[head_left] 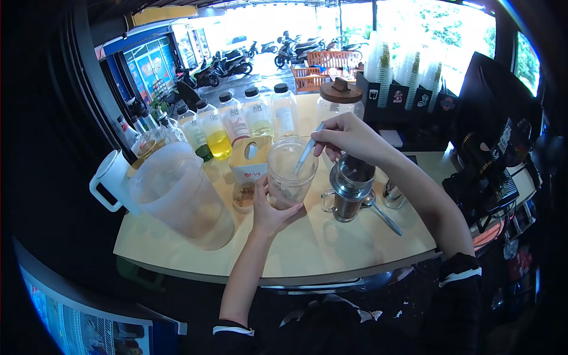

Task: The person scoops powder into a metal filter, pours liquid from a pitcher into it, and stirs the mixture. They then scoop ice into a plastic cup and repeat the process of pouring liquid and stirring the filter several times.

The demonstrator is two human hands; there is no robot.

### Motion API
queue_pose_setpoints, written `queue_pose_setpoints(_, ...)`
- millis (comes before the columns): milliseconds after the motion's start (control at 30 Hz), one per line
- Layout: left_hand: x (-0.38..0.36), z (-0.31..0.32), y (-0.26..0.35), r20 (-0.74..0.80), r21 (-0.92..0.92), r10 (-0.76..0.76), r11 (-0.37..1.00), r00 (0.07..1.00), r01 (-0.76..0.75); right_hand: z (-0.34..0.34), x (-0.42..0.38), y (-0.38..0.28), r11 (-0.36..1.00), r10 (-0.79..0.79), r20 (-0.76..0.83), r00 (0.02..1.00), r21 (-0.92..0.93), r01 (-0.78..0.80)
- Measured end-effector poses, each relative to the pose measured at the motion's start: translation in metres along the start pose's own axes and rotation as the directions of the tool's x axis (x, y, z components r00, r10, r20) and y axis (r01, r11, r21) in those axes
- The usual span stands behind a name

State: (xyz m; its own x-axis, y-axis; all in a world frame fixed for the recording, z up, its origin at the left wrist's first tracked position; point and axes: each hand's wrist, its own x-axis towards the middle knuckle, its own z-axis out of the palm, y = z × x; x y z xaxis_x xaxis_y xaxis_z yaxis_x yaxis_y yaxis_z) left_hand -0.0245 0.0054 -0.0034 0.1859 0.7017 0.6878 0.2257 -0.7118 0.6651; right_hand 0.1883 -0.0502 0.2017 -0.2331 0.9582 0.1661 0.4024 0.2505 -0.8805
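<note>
My left hand (273, 212) is wrapped round the lower left side of a clear, wide-mouthed jar (289, 188), which is slightly tilted above the counter. Between the fingers of my right hand (338, 137) is the handle of a light-coloured utensil (306, 155), its lower end inside the jar. What the jar holds is hard to make out. Just right of the jar, a metal filter (354, 177) sits on a glass mug (346, 209) with brown contents. Behind my left hand, a box with a wooden-looking top (251, 155) stands close to the jar.
A large translucent bucket (177, 189) and a white pitcher (109, 180) stand left. Capped bottles (231, 115) line the back, beside a wooden-lidded jar (340, 100). At right are a spoon (387, 216), a metal cup (393, 195) and stacked plastic cups (408, 68).
</note>
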Motion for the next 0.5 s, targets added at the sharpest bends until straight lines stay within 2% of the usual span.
queue_pose_setpoints(33, 0.0, 0.0, 0.0, -0.004, -0.011, -0.009, 1.0, 1.0, 0.009, -0.002, -0.001, 0.003, 0.997, 0.019, -0.02, 1.0, 0.074, -0.017)
queue_pose_setpoints(67, 0.0, 0.001, 0.0, -0.007, -0.022, -0.018, 1.0, 1.0, 0.017, -0.004, -0.002, 0.006, 0.997, 0.016, -0.023, 1.0, 0.073, -0.014)
queue_pose_setpoints(133, 0.0, 0.001, -0.002, -0.007, -0.006, -0.013, 1.0, 1.0, 0.013, -0.006, -0.002, 0.016, 0.97, 0.04, -0.065, 0.997, 0.241, -0.024)
queue_pose_setpoints(167, 0.0, 0.001, -0.002, -0.008, 0.009, -0.013, 1.0, 1.0, 0.013, -0.009, -0.003, 0.02, 0.97, 0.039, -0.068, 0.997, 0.24, -0.022)
queue_pose_setpoints(233, -0.001, 0.0, -0.002, -0.009, 0.004, -0.011, 1.0, 1.0, 0.011, -0.012, -0.003, 0.028, 0.921, 0.106, -0.026, 0.994, 0.379, -0.088)
queue_pose_setpoints(267, -0.001, 0.001, -0.002, -0.012, 0.0, -0.011, 1.0, 1.0, 0.011, -0.012, -0.003, 0.03, 0.922, 0.104, -0.029, 0.994, 0.378, -0.086)
queue_pose_setpoints(333, -0.002, 0.0, 0.006, -0.012, 0.008, -0.04, 0.999, 0.999, 0.04, -0.01, -0.005, 0.032, 0.843, 0.199, -0.07, 0.978, 0.52, -0.134)
queue_pose_setpoints(400, -0.002, 0.0, 0.009, -0.013, 0.016, -0.068, 0.998, 0.998, 0.069, -0.011, -0.005, 0.038, 0.823, 0.212, -0.075, 0.974, 0.551, -0.137)
queue_pose_setpoints(500, -0.003, 0.0, 0.008, -0.018, 0.065, -0.008, 0.998, 1.0, 0.01, -0.013, -0.008, 0.044, 0.79, 0.227, -0.087, 0.97, 0.599, -0.131)
